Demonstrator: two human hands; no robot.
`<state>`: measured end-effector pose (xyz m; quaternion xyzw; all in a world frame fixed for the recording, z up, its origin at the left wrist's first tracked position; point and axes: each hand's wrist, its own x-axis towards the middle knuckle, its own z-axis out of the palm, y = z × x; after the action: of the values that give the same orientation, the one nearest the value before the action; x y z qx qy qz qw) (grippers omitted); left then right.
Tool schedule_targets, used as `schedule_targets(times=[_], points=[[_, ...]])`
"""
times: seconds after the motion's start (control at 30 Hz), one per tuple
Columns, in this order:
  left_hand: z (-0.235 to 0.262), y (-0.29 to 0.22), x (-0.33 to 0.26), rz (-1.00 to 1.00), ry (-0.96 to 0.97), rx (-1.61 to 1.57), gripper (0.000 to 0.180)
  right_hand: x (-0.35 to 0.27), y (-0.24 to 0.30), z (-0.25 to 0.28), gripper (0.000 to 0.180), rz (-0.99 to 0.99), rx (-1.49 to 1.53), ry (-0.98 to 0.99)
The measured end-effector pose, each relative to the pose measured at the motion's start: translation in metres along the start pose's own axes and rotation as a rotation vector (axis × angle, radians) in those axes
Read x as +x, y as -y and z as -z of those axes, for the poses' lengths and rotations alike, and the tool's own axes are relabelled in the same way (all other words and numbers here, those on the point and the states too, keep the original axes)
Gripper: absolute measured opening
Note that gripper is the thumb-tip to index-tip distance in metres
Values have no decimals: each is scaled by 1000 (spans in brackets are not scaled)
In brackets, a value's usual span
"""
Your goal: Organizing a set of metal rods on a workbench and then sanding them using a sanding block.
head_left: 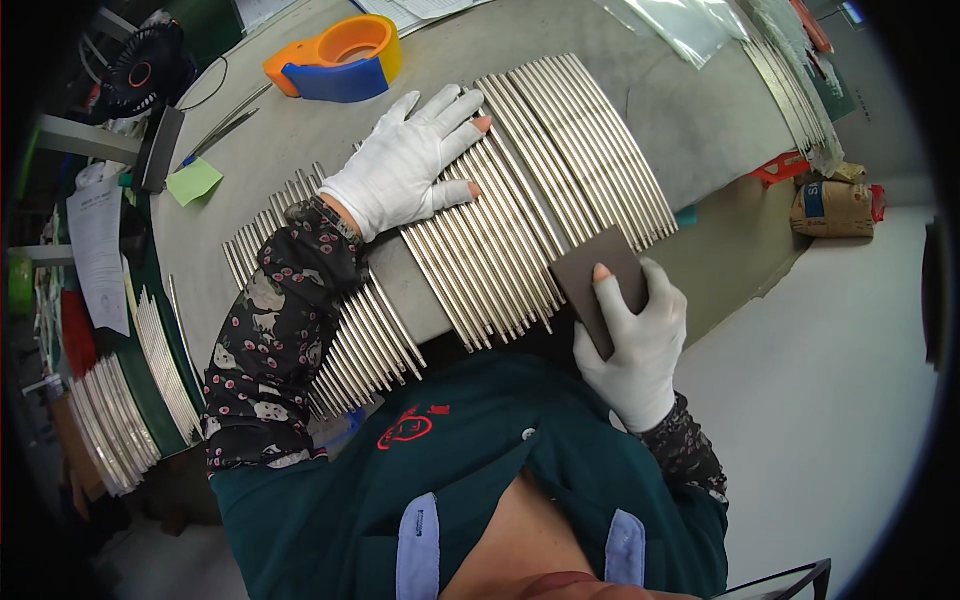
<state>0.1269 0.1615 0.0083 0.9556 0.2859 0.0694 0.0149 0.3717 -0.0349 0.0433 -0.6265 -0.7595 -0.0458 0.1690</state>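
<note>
The left hand, in a white glove with cut fingertips, lies flat and spread on a row of thin metal rods, pressing them down without gripping any. The right hand, gloved the same way, is closed on a dark brown pad; a bare fingertip rests on its face, and the pad's upper edge touches the near ends of the rods.

The rods lie side by side on the grey desk, slanting from the near edge up toward the right. They form one broad fan under the left hand, with a second batch nearer the body, partly under the patterned left sleeve.

Beyond the left hand, at the far side of the desk, stands an orange and blue tape dispenser. A green sticky note lies to its left, near the desk's edge, and a black fan sits in the far left corner. Clear plastic bags lie at the far right, with more rods along that edge. Further stacks of rods rest on a lower surface at the left. A tan sack lies on the floor at the right, well apart from the desk.
</note>
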Motion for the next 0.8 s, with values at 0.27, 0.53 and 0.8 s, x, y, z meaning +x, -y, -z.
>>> schedule_targets(times=[0.27,0.53,0.8], points=[[-2,2,-2,13,-10,34,77,-18,-13,12,62,-29,122,7],[-2,-1,11,14,8,55,75,-8,-11,2,60,-85,87,-102],[-2,0,8,37,6,31,78,18,-6,-8,55,-35,37,-12]])
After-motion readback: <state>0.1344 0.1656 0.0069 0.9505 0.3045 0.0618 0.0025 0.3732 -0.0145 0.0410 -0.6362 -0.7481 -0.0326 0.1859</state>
